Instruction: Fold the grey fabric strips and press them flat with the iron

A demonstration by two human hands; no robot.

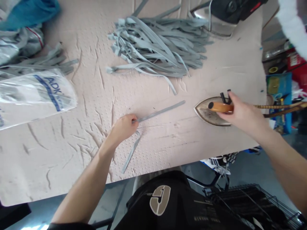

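My left hand [124,127] is closed in a pinch on the near end of a long grey fabric strip [163,111], which lies flat on the padded pink table [168,147] and runs up to the right. The strip's other part [131,151] trails down toward the table's front edge. My right hand [242,113] is wrapped round the wooden handle of an old metal iron [208,111]. The iron rests flat on the table, its tip pointing left at the strip's far end, a short gap away.
A heap of grey strips [158,48] lies at the back centre. A plastic bag [33,95] printed ADK and more grey strips [45,60] sit at the left. A second iron [220,19] stands at the back right. A wire basket [254,201] is below the table.
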